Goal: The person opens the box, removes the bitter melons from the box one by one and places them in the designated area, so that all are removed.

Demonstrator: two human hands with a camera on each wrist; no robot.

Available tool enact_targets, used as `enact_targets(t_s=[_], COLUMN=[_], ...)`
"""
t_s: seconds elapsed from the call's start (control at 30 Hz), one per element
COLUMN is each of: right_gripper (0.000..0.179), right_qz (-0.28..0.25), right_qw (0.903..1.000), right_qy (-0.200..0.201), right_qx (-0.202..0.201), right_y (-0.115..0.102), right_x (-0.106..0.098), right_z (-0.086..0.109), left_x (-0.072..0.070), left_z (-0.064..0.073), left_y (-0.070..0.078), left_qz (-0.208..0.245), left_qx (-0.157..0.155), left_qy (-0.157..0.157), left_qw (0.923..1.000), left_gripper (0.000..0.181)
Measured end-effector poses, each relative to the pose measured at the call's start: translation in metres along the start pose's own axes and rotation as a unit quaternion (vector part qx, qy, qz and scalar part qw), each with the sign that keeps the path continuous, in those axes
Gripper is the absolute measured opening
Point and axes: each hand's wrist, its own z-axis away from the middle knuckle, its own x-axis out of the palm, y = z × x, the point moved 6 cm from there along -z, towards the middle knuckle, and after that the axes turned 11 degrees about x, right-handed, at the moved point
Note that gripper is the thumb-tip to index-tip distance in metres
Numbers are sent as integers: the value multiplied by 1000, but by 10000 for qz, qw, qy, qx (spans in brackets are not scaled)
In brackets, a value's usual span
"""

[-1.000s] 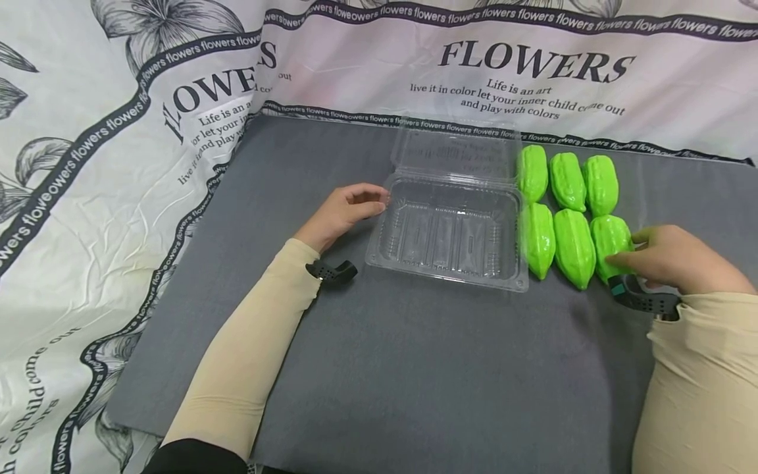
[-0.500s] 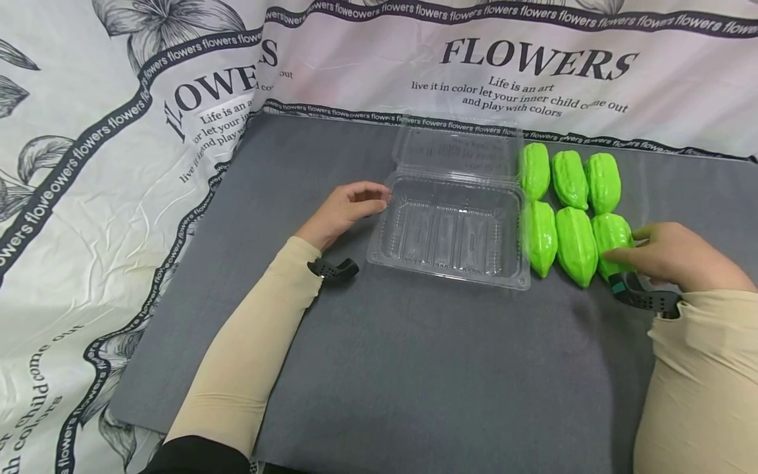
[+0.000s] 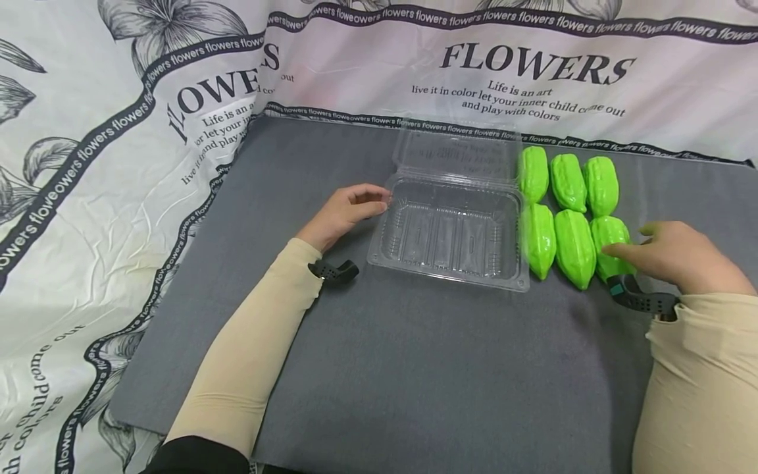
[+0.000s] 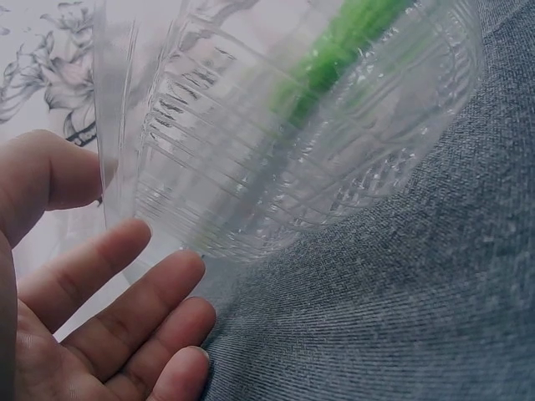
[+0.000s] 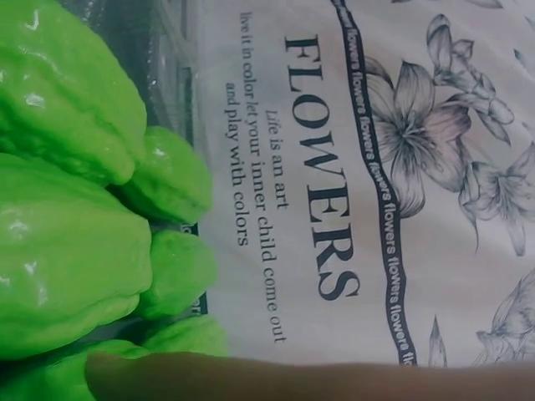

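An unfolded clear plastic clamshell container (image 3: pixel 379 255) lies on the grey table, its lid (image 3: pixel 456 158) laid back behind the base. My left hand (image 3: pixel 343 212) is at the base's left rim; in the left wrist view the thumb and index finger lie on either side of the rim edge. Right of it, several glossy, bright green ribbed fruits with pointed ends stand in two rows. My right hand (image 3: pixel 678 257) is beside the front-right green fruit (image 3: pixel 610 234), thumb over its side, index finger apart from it. Its other fingers are hidden.
The other green fruits, such as the middle front one (image 3: pixel 574 250), are close to the container's right side. A white flower-print cloth (image 3: pixel 337 72) rises behind and to the left of the grey table (image 3: pixel 444 382). Black bands (image 3: pixel 334 271) circle both wrists.
The right index finger has moved away from the front-right green fruit, leaving a gap; the thumb has shifted slightly up. The left hand, container and fruits stay in place.
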Motion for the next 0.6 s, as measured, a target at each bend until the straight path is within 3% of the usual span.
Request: enact_targets(t_s=[0.17, 0.27, 0.4, 0.5, 0.6], right_gripper=[100, 86, 82, 94, 94], right_qz=[-202, -371, -677, -905, -1060], right_qw=[9994, 9968, 9923, 9902, 9868], right_qy=[284, 708, 1025, 1037, 1145], right_qx=[67, -17, -132, -219, -435], right_y=[-3, -8, -18, -31, -46], right_x=[-10, -15, -18, -16, -13], right_z=[10, 15, 22, 26, 29], left_x=[-3, -6, -10, -13, -16], left_z=[0, 2, 4, 6, 8], left_y=[-1, -2, -4, -3, 3], left_qz=[-27, -112, -47, 102, 43], left_qx=[-31, -135, -283, -314, -206], left_qy=[79, 235, 493, 749, 989], left_qw=[10000, 9996, 9984, 9966, 9949], left_gripper=[37, 40, 49, 56, 62])
